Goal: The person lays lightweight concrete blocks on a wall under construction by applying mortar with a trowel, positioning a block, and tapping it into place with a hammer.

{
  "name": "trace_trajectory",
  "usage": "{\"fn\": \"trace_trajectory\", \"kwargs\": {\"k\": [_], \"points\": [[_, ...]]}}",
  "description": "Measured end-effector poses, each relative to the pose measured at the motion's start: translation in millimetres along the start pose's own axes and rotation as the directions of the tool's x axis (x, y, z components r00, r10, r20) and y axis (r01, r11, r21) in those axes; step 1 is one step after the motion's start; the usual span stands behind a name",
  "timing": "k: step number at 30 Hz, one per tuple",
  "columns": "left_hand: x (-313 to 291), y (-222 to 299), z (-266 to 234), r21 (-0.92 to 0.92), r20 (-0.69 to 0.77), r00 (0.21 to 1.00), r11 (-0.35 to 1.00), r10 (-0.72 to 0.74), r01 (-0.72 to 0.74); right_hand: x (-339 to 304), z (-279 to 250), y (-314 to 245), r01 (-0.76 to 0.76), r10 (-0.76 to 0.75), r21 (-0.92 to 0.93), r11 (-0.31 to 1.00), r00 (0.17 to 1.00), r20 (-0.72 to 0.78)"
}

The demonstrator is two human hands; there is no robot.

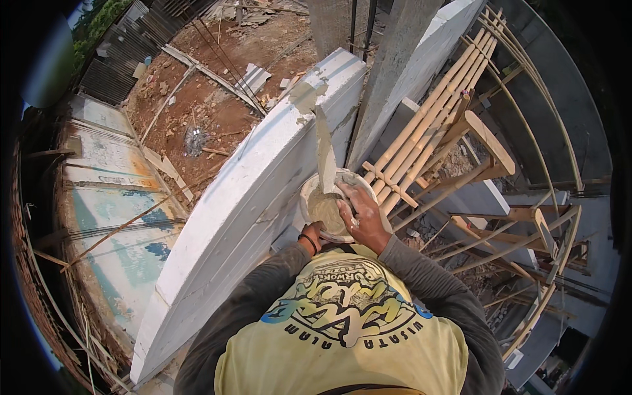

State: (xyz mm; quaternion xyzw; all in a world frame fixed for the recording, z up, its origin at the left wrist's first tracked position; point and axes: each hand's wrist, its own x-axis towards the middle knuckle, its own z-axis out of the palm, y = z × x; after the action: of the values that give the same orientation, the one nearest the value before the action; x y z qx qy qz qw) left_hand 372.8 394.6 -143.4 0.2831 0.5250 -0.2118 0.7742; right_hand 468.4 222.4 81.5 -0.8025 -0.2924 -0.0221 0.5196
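Observation:
A round bucket (305, 200) with wet grey mortar (326, 212) inside stands against my front, beside the white block wall. My left hand (312, 236) is closed on its near left rim. Over the bucket's right side, my right hand (362, 216) is closed with bent fingers, smeared with mortar. A long, tapered, mortar-coated trowel blade (324, 155) rises from beside those fingers and points away from me; its handle is hidden by the hand. The blade's tip is near a mortar patch (307, 96) on top of the white block wall (263, 145).
A grey concrete column (388, 79) stands beyond the wall's far end. To the right, a bamboo platform (438, 105) and wooden scaffold frames (490, 141) stand close by. Down on the left lie reddish soil (217, 99) with rubble and a weathered painted wall (118, 224).

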Motion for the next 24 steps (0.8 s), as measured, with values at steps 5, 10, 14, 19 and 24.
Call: {"fn": "trace_trajectory", "kwargs": {"k": [5,10,14,19,24], "points": [[-16.5,-7.3,-10.7,-0.022,0.03,0.999,0.999,0.031,-0.03,2.8,42.5,23.8,0.017,-0.022,-0.094,0.995,0.999,-0.048],[-15.2,-7.4,-11.4,-0.052,-0.031,0.999,0.998,0.034,-0.036,0.9,50.9,43.3,0.048,-0.058,-0.109,0.993,0.994,-0.095],[-19.2,-8.0,-6.0,0.068,-0.173,0.985,0.998,0.02,-0.009,-24.2,26.1,48.0,0.003,-0.003,-0.189,0.982,1.0,0.005],[-11.5,-6.7,8.6,0.057,-0.234,0.972,0.998,0.018,-0.005,-17.7,-33.6,26.7,0.003,0.027,-0.341,0.94,0.996,0.083],[-11.5,0.6,27.1,0.114,-0.166,0.985,0.993,0.039,-0.02,36.1,-83.9,8.7,0.204,-0.085,-0.427,0.881,0.956,0.282]]}}
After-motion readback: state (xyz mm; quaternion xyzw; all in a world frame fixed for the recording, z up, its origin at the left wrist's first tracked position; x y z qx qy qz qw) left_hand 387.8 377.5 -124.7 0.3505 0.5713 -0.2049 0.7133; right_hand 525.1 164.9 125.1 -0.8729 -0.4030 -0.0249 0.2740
